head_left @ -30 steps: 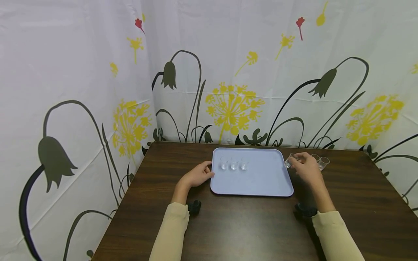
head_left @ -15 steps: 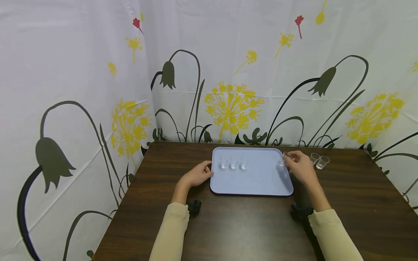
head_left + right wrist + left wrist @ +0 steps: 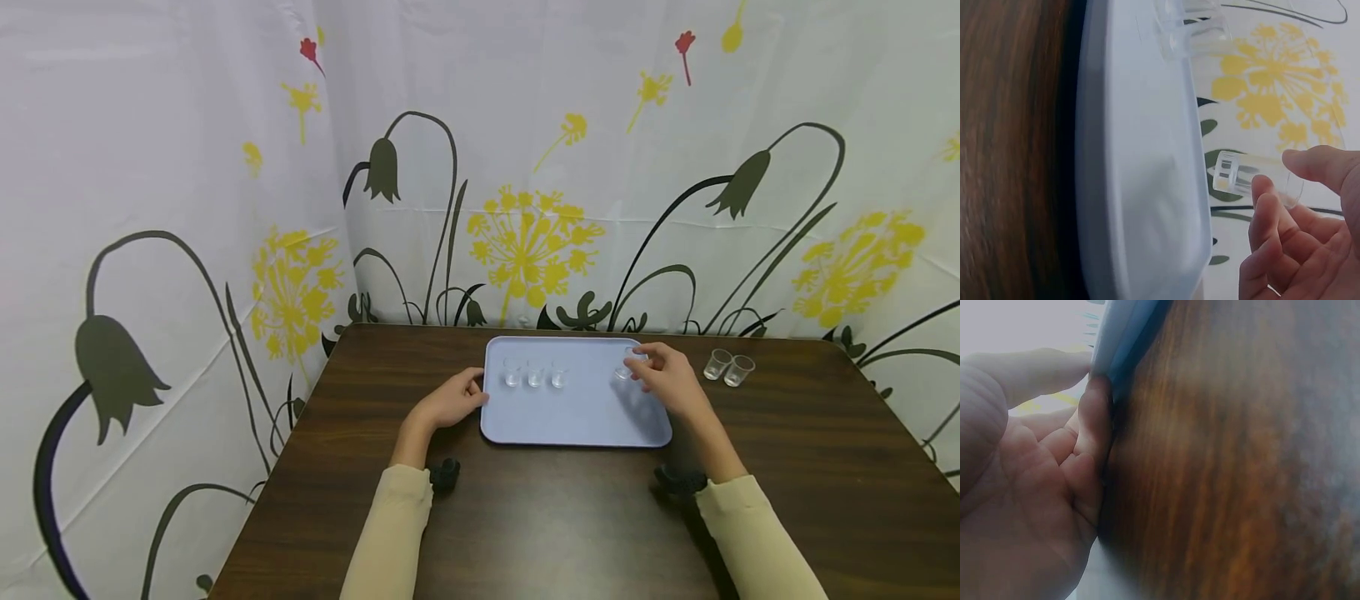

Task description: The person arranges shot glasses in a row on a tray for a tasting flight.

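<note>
My right hand [image 3: 671, 385] pinches a small clear shot glass [image 3: 1229, 174] between thumb and fingers. In the right wrist view, that glass hangs above the pale blue tray [image 3: 570, 421], apart from its surface. At the tray's left edge, my left hand [image 3: 450, 402] grips the rim. Seen from the left wrist, the thumb [image 3: 1047, 370] lies on the rim's upper side and curled fingers press from below. Three clear shot glasses stand in a row on the tray's left half: a left one [image 3: 512, 375], a middle one [image 3: 536, 375] and a right one [image 3: 559, 376].
Two more shot glasses, a left one [image 3: 717, 364] and a right one [image 3: 739, 372], stand side by side on the dark wooden table [image 3: 555, 533], right of the tray. Behind the table hangs a white curtain [image 3: 525, 75] printed with flowers.
My right hand has carried the shot glass leftward, from beside the tray's right edge to over its right part. The left hand has stayed on the rim.
</note>
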### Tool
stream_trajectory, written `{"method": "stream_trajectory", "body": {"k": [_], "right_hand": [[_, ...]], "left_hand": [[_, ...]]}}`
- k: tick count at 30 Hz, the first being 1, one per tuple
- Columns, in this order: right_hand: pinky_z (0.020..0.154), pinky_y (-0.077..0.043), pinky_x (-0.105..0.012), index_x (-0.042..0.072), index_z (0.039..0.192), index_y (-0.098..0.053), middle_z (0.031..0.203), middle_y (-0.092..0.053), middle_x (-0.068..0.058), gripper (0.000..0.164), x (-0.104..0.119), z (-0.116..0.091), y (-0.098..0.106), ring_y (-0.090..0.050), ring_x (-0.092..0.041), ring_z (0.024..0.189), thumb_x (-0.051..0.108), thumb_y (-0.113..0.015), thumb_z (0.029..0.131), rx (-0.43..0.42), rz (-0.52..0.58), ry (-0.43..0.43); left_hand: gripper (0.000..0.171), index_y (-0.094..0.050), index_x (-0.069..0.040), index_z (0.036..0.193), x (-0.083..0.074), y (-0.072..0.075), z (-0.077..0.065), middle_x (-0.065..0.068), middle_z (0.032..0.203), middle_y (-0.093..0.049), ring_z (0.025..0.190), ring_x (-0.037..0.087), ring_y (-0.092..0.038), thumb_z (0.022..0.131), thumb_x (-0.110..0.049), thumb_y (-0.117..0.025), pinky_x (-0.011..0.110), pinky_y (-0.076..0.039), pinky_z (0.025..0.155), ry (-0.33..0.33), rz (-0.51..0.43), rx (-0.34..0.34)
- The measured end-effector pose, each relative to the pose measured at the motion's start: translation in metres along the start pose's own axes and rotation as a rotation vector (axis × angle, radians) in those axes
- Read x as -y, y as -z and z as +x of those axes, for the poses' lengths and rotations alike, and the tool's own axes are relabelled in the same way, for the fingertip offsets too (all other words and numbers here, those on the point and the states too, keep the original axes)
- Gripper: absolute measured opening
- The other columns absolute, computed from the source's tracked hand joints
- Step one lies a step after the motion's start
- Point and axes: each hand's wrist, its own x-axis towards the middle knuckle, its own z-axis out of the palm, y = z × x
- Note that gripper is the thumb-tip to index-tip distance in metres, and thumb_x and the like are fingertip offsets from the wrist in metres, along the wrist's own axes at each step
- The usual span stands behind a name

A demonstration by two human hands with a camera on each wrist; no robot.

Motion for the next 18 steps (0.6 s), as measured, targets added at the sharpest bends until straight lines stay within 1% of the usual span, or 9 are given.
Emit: {"method": "stream_trajectory", "body": {"k": [6, 10, 13, 15, 18], "right_hand": [[0.061, -0.052, -0.025, -0.007, 0.133, -0.067, 0.089, -0.077, -0.02, 0.042, 0.007, 0.003, -0.009, -0.065, -0.014, 0.064, 0.021, -0.074, 0.103, 0.036, 0.006, 0.064], [0.062, -0.052, -0.025, -0.006, 0.131, -0.069, 0.09, -0.077, -0.021, 0.039, 0.011, 0.003, -0.018, -0.067, -0.017, 0.065, 0.019, -0.076, 0.102, 0.053, 0.004, 0.087], [0.061, -0.05, -0.026, -0.005, 0.13, -0.07, 0.091, -0.077, -0.021, 0.038, 0.014, 0.003, -0.023, -0.066, -0.018, 0.067, 0.017, -0.077, 0.1, 0.058, -0.017, 0.098], [0.061, -0.049, -0.026, -0.004, 0.13, -0.07, 0.089, -0.077, -0.018, 0.037, 0.015, 0.003, -0.027, -0.065, -0.017, 0.069, 0.016, -0.078, 0.099, 0.057, -0.034, 0.109], [0.061, -0.048, -0.027, -0.003, 0.13, -0.071, 0.088, -0.077, -0.015, 0.038, 0.016, 0.003, -0.035, -0.063, -0.015, 0.072, 0.016, -0.079, 0.098, 0.065, -0.058, 0.113]], "left_hand": [[0.061, -0.04, 0.006, 0.161, 0.001, 0.001, 0.001, 0.004, 0.093, -0.059, 0.078, 0.014, -0.05, 0.108, -0.016, -0.059, 0.029, -0.042, 0.077, -0.007, 0.004, -0.007], [0.06, -0.04, 0.007, 0.16, 0.001, 0.001, 0.002, 0.004, 0.093, -0.059, 0.079, 0.014, -0.051, 0.108, -0.016, -0.059, 0.029, -0.042, 0.078, -0.014, 0.016, -0.009], [0.06, -0.04, 0.007, 0.16, 0.0, 0.001, 0.003, 0.004, 0.093, -0.059, 0.08, 0.014, -0.051, 0.108, -0.016, -0.059, 0.029, -0.042, 0.078, -0.014, 0.021, -0.008], [0.06, -0.04, 0.006, 0.16, -0.001, 0.001, 0.003, 0.003, 0.093, -0.059, 0.08, 0.014, -0.051, 0.108, -0.016, -0.059, 0.029, -0.042, 0.078, -0.009, 0.018, -0.005], [0.06, -0.04, 0.006, 0.161, 0.002, 0.001, 0.0, 0.003, 0.091, -0.058, 0.078, 0.014, -0.05, 0.108, -0.017, -0.059, 0.029, -0.041, 0.077, 0.004, 0.011, -0.001]]}}
